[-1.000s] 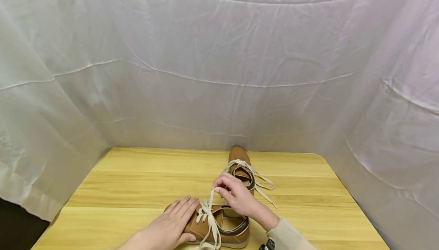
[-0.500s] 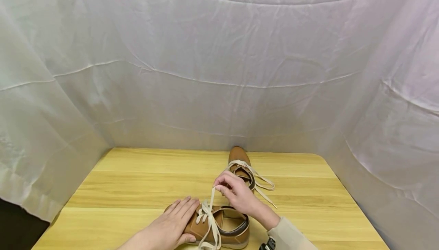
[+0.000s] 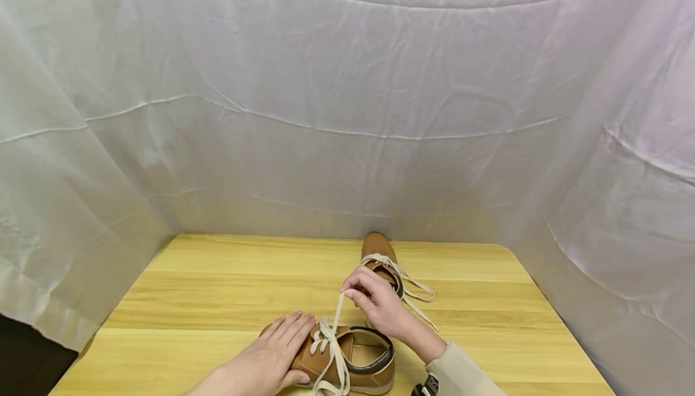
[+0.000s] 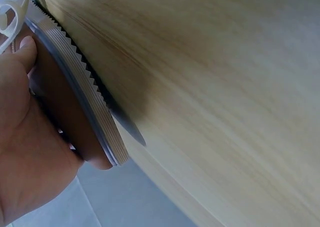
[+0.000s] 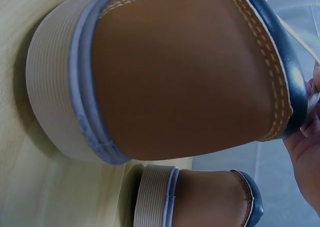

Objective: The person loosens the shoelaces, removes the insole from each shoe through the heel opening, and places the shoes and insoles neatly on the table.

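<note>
1. My right hand [image 3: 376, 305] pinches a pale lace [image 3: 338, 311], drawn up straight above the near shoe [image 3: 374, 379].
2. My left hand [image 3: 277, 351] lies across the near shoe's toe, fingers straight.
3. The near shoe sits on the wooden table [image 3: 179, 305].
4. The far shoe [image 3: 376, 243] stands beyond the near shoe, toe toward the pale curtain [image 3: 347, 166].

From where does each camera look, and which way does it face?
Head: worn on the head, facing forward and down at the near shoe and far shoe; left hand and right hand show.
Left wrist: on that wrist, facing the near shoe's side; part of the left hand shows.
Right wrist: on that wrist, facing both shoes from their heel ends; part of the right hand shows.
Head and right wrist views share both shoes and the right hand.
</note>
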Motion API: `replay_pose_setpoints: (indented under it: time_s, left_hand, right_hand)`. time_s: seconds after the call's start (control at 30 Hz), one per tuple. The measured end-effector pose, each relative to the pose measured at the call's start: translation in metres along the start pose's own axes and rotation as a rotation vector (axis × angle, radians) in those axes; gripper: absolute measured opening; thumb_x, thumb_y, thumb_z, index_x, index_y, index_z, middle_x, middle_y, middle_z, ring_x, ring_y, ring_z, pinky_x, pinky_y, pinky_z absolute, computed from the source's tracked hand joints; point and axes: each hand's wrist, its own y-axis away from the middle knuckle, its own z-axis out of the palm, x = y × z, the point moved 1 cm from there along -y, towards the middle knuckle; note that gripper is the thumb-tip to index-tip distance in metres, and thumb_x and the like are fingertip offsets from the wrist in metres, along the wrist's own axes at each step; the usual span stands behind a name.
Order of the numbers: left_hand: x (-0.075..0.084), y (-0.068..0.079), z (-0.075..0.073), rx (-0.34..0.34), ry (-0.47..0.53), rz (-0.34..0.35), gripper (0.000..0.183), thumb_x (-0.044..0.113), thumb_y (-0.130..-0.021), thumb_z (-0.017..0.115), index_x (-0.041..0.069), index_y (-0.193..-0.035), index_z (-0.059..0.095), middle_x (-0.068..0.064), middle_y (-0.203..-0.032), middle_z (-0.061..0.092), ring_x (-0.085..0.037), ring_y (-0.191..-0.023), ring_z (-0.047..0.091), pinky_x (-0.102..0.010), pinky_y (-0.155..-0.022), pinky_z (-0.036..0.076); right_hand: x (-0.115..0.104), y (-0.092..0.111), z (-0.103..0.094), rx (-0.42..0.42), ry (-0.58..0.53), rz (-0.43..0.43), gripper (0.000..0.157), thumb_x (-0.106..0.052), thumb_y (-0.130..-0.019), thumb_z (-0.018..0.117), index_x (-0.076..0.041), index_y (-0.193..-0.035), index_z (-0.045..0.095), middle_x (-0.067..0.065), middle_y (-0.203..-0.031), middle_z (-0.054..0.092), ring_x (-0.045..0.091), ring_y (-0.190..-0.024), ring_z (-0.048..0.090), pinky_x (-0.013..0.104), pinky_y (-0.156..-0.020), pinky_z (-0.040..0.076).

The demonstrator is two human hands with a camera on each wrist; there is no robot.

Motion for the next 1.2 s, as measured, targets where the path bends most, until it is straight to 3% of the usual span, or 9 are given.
replay_pose_setpoints:
  time_s: [0.3,0.53,0.7,0.83,1.2]
  left_hand:
    - [-0.002,0.002,0.007,0.010,0.022,0.001,0.088,0.065,-0.100,0.046,-0.001,-0.157,0.036,-0.021,-0.156,0.046,-0.038,-0.142,0.046,-0.050,-0.113,0.042]
    - [-0.001,0.001,0.005,-0.034,0.043,-0.014,0.088,0.065,-0.101,0.044,-0.003,-0.157,0.036,-0.021,-0.158,0.044,-0.039,-0.144,0.045,-0.056,-0.110,0.043]
    - [-0.001,0.001,0.005,-0.013,0.016,-0.007,0.088,0.065,-0.101,0.045,-0.002,-0.157,0.037,-0.020,-0.158,0.045,-0.039,-0.143,0.046,-0.055,-0.110,0.044]
    - [-0.001,0.001,0.006,0.011,0.001,0.004,0.089,0.066,-0.100,0.047,-0.002,-0.156,0.037,-0.021,-0.156,0.046,-0.039,-0.142,0.047,-0.053,-0.110,0.045]
    - [-0.001,0.000,0.005,-0.021,0.043,-0.013,0.088,0.065,-0.101,0.045,-0.002,-0.158,0.036,-0.020,-0.158,0.044,-0.038,-0.144,0.045,-0.057,-0.110,0.044]
  right_hand:
    - [0.001,-0.002,-0.005,0.045,0.008,-0.043,0.014,0.001,-0.101,0.062,-0.012,-0.106,0.067,-0.001,-0.092,0.058,0.004,-0.071,0.050,0.021,-0.058,0.047]
    - [0.002,-0.003,-0.008,0.075,0.015,-0.068,0.018,0.005,-0.099,0.063,-0.011,-0.107,0.067,0.002,-0.094,0.060,0.006,-0.071,0.051,0.020,-0.057,0.047]
    - [0.003,-0.004,-0.011,0.106,0.015,-0.114,0.022,0.011,-0.096,0.064,-0.008,-0.106,0.067,0.006,-0.095,0.061,0.010,-0.074,0.051,0.021,-0.059,0.046]
    - [0.002,-0.005,-0.013,0.119,0.016,-0.104,0.023,0.011,-0.096,0.064,-0.009,-0.106,0.067,0.005,-0.097,0.062,0.011,-0.075,0.050,0.021,-0.061,0.045]
    - [0.002,-0.006,-0.018,0.143,0.024,-0.086,0.018,0.008,-0.097,0.064,-0.009,-0.103,0.068,0.009,-0.099,0.065,0.016,-0.084,0.054,0.025,-0.070,0.047]
